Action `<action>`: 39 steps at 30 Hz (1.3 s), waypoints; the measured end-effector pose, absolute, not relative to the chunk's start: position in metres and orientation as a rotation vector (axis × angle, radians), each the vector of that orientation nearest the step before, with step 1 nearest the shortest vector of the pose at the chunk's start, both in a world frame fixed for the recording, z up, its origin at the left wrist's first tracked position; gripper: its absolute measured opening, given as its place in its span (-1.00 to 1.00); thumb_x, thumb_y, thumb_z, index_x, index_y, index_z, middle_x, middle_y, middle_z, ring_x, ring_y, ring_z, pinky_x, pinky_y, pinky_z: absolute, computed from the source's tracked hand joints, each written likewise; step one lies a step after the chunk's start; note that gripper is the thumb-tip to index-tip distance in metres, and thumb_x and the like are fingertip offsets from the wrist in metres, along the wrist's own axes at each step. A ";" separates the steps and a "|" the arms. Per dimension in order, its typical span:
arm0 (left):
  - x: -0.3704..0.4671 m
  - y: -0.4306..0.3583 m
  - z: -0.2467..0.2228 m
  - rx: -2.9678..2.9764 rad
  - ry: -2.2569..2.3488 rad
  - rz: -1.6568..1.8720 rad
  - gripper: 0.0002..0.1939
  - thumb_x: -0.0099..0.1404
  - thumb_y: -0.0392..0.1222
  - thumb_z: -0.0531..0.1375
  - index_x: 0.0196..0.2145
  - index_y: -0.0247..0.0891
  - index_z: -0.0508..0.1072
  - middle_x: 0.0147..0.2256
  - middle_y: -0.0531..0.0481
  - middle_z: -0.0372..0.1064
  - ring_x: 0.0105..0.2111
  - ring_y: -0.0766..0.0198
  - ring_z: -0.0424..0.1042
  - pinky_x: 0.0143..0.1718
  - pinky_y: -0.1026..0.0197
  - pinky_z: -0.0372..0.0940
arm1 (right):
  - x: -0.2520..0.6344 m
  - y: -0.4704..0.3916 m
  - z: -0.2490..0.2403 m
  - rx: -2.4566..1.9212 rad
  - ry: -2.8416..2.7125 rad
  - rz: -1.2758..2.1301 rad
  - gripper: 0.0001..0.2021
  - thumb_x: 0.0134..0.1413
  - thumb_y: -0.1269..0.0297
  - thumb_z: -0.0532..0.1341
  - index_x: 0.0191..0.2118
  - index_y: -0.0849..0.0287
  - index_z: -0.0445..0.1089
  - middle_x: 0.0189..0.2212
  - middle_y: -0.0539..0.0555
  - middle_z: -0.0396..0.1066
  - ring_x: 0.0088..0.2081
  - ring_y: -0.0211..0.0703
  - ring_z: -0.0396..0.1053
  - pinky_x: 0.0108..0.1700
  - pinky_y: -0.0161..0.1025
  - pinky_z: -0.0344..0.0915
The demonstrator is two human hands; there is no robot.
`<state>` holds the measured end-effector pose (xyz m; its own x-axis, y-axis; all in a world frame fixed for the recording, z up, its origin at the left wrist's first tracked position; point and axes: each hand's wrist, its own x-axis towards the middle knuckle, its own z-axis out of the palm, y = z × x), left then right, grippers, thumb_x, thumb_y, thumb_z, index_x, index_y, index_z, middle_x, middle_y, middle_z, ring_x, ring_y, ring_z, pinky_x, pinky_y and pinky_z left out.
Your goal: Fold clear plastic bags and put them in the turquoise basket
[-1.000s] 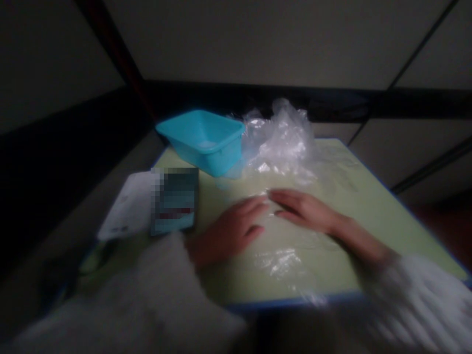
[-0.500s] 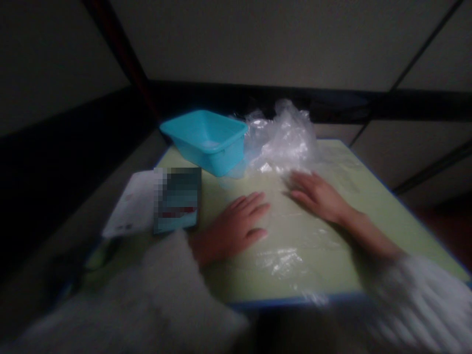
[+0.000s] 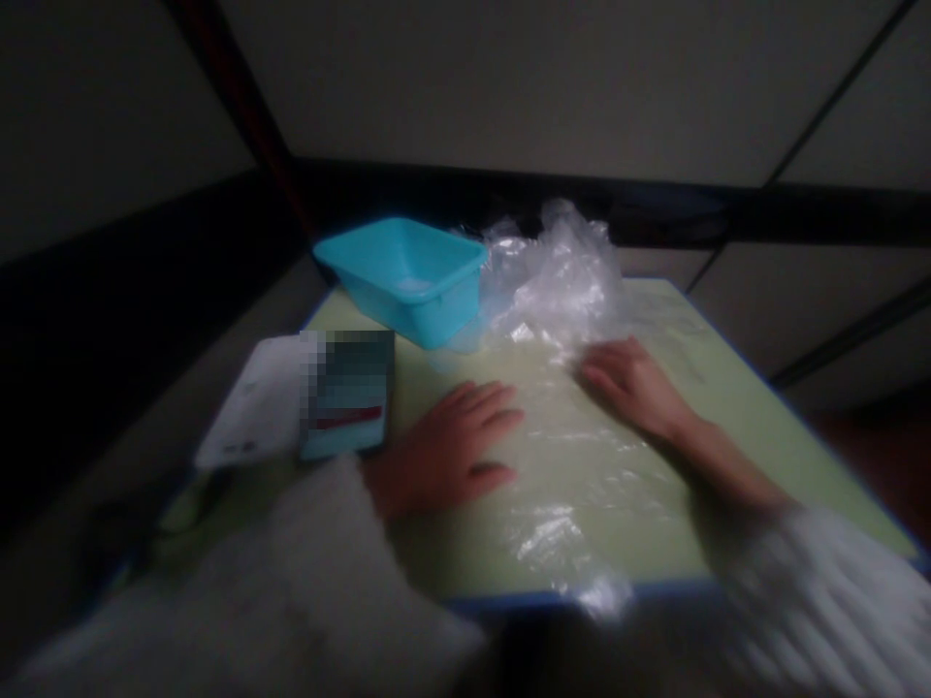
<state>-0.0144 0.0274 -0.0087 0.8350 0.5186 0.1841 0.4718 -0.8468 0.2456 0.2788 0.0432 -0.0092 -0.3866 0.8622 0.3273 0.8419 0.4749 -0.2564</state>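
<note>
A thin clear plastic bag [image 3: 557,533] lies spread over the yellow-green tabletop, its near end crumpled over the front edge. My left hand [image 3: 458,441] rests palm down with fingers spread, at the left side of the film. On the far right part of the film, my right hand [image 3: 632,388] has its fingers curled in against the plastic. Small wrinkles run through the film by those fingertips, which are partly hidden and blurred. Beyond both hands sits a crumpled heap of clear plastic [image 3: 563,276].
A turquoise plastic basket [image 3: 443,315] stands at the back left, touching the heap. Left of my left hand lie a dark box-like item [image 3: 353,388], partly pixelated, and a white flat sheet [image 3: 254,407]. The table [image 3: 756,436] has a blue edge; a wall rises behind it.
My right hand's fingers have curled in from a flatter, stretched position. The film's near end bunches more over the front edge. My left hand stays spread, almost in place.
</note>
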 end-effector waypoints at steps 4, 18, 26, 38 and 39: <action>-0.013 0.027 -0.006 2.830 0.758 0.409 -0.47 0.27 -0.04 0.17 0.13 -0.31 0.25 0.24 -0.27 0.08 0.26 -0.01 0.01 0.25 -0.10 -0.07 | 0.276 0.045 -0.017 -1.423 -2.372 0.056 -0.70 0.30 0.17 -0.02 -0.12 0.14 0.42 -0.06 0.19 0.43 0.04 0.13 0.32 0.17 0.34 -0.09; -0.009 0.025 -0.004 2.805 0.766 0.473 -0.63 0.30 -0.09 0.15 0.00 -0.33 0.35 0.12 -0.25 0.23 0.14 0.00 0.18 0.18 -0.10 0.06 | 0.263 0.026 0.004 -1.016 -1.889 0.700 -0.78 0.20 0.13 0.14 -0.38 0.15 0.34 -0.46 0.02 0.45 -0.40 -0.17 0.44 -0.30 -0.17 0.37; -0.008 0.026 -0.005 2.745 0.813 0.524 -0.66 0.32 -0.13 0.11 0.02 -0.30 0.31 0.07 -0.19 0.27 0.09 0.04 0.21 0.15 -0.06 0.12 | 0.258 0.026 0.001 -1.049 -2.087 0.549 -0.64 0.25 0.01 0.04 -0.07 0.17 0.33 -0.12 0.17 0.44 -0.12 -0.06 0.43 -0.07 -0.06 0.35; -0.009 0.027 -0.018 2.659 0.971 0.517 -0.40 0.35 -0.08 0.06 0.25 -0.31 -0.03 0.25 -0.26 0.03 0.25 0.06 0.01 0.24 -0.06 0.02 | 0.254 0.025 -0.017 -1.017 -2.785 0.209 -0.23 0.25 -0.16 -0.13 0.37 0.20 -0.42 0.35 0.25 -0.32 0.35 0.07 -0.27 0.31 0.16 -0.31; -0.010 0.027 -0.017 2.660 0.976 0.507 -0.40 0.35 -0.08 0.05 0.26 -0.31 -0.04 0.25 -0.26 0.02 0.26 0.07 0.01 0.24 -0.06 0.02 | 0.254 0.025 -0.016 -1.017 -2.798 0.209 -0.22 0.25 -0.16 -0.13 0.37 0.20 -0.43 0.35 0.25 -0.31 0.35 0.06 -0.28 0.31 0.16 -0.32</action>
